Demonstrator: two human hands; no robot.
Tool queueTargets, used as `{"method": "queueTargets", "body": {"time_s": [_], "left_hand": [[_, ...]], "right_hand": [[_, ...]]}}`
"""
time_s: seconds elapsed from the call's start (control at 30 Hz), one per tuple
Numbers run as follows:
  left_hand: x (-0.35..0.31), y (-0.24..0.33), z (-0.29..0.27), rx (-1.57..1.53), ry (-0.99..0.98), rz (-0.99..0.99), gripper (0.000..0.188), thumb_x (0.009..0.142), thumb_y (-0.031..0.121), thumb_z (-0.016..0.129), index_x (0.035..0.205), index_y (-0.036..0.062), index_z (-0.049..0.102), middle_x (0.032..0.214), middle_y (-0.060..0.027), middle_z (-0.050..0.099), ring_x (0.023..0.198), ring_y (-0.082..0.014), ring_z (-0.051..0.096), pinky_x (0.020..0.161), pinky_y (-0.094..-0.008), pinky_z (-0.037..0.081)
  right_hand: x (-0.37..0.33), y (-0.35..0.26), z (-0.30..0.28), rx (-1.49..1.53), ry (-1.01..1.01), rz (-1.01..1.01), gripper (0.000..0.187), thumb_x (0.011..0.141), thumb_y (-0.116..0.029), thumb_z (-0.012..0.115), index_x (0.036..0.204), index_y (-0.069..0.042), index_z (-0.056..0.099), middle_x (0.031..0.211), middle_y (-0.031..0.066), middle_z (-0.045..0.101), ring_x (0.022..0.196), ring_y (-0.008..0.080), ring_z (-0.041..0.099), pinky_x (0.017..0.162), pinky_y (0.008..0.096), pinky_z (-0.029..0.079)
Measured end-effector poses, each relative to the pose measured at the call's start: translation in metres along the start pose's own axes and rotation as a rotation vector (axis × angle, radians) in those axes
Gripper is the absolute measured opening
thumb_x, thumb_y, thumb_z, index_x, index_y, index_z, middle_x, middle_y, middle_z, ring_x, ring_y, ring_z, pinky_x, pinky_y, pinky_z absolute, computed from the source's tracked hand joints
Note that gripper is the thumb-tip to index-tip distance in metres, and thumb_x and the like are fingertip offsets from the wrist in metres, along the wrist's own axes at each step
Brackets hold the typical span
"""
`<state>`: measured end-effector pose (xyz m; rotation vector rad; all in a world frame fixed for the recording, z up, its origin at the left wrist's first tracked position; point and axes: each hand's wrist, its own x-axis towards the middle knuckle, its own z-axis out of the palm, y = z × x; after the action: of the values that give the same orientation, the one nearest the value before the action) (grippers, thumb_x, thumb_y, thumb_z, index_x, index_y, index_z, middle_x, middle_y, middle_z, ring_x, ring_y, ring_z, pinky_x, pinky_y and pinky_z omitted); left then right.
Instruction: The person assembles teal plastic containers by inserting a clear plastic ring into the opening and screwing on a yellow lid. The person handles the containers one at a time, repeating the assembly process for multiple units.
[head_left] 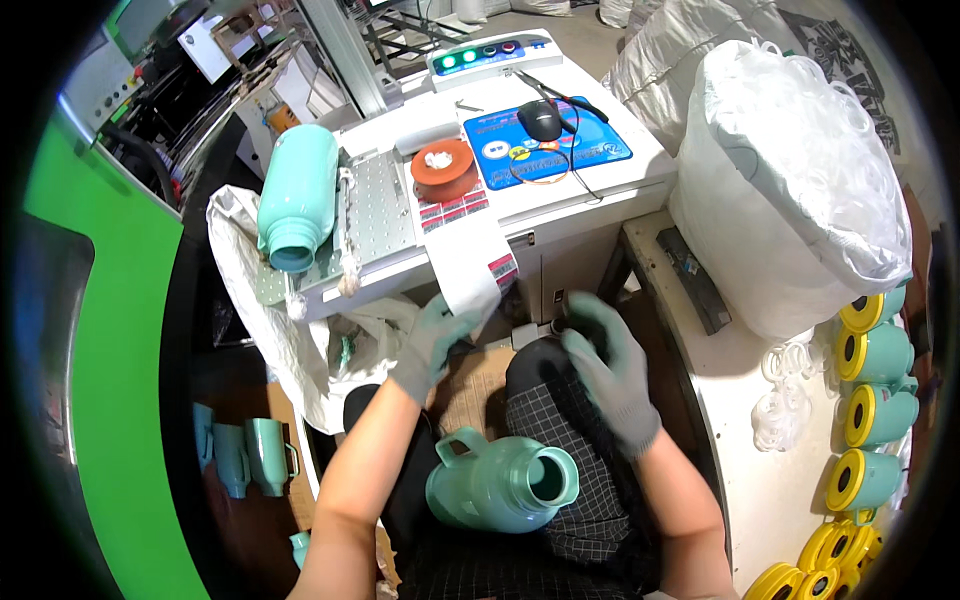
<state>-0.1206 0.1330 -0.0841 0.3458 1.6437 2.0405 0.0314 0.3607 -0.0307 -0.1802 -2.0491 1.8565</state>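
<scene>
My left hand (437, 338), in a grey-green glove, pinches the lower end of a white strip of labels (468, 262) that hangs over the machine's front edge. My right hand (612, 368), gloved alike and slightly blurred, is raised above my right knee. Its fingers are spread and curved, with nothing visible between them. Across my lap lies a teal jug-shaped flask body (490, 490), its handle to the upper left and its open mouth facing right. A second teal flask body (300, 190) rests on the perforated metal plate (380, 212) of the machine.
An orange dish (443, 172), a blue mat (590, 150) and a black mouse (540, 120) occupy the white machine top. To the right stands a big white sack (780, 200) of translucent rings. Teal containers with yellow lids (862, 415) line the right table. Teal jugs (267, 455) stand lower left.
</scene>
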Motion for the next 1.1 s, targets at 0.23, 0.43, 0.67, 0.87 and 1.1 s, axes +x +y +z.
{"method": "queueTargets", "body": {"time_s": [0.23,0.43,0.67,0.87,1.1], "left_hand": [[-0.025,0.011,0.006,0.374,0.393,0.375,0.065,0.084,0.025,0.083,0.137,-0.0003,0.055,0.134,-0.0140,0.057,0.120,-0.0251,0.059,0.106,-0.0384,0.048],[0.017,0.062,0.025,1.476,0.468,0.869,0.038,0.079,0.028,0.083,0.110,0.0141,0.068,0.116,-0.0056,0.062,0.116,-0.0310,0.057,0.115,-0.0564,0.036],[0.022,0.054,0.028,1.430,0.430,0.963,0.019,0.080,0.022,0.080,0.094,0.0146,0.070,0.104,-0.0025,0.066,0.112,-0.0296,0.058,0.111,-0.0569,0.039],[-0.022,0.064,0.041,1.281,0.371,0.853,0.020,0.081,0.014,0.080,0.098,0.0100,0.071,0.108,-0.0068,0.068,0.106,-0.0317,0.062,0.104,-0.0499,0.046],[-0.145,0.004,0.049,0.454,0.304,0.348,0.021,0.089,0.007,0.079,0.107,0.0044,0.070,0.106,-0.0129,0.069,0.088,-0.0187,0.070,0.072,-0.0323,0.057]], "right_hand": [[0.108,0.050,0.062,0.494,-0.433,0.472,0.039,0.095,-0.008,0.069,0.131,0.002,0.061,0.107,0.0074,0.070,0.083,0.0109,0.063,0.076,0.0279,0.054],[0.104,0.045,0.076,0.472,-0.328,0.328,0.034,0.094,-0.004,0.067,0.126,0.006,0.066,0.109,0.0087,0.071,0.094,0.0123,0.066,0.086,0.0278,0.055],[0.100,0.048,0.068,0.486,-0.353,0.348,0.034,0.097,-0.005,0.064,0.128,0.006,0.066,0.109,0.0074,0.071,0.097,0.0104,0.064,0.088,0.0270,0.054],[0.067,0.035,0.057,0.603,-0.200,0.375,0.051,0.100,-0.010,0.064,0.146,0.006,0.050,0.121,0.0119,0.066,0.101,0.0144,0.064,0.089,0.0310,0.055],[-0.046,0.030,-0.045,0.579,-0.074,0.645,0.030,0.107,-0.017,0.057,0.128,0.003,0.063,0.109,0.0111,0.070,0.084,0.0153,0.067,0.073,0.0270,0.055]]}}
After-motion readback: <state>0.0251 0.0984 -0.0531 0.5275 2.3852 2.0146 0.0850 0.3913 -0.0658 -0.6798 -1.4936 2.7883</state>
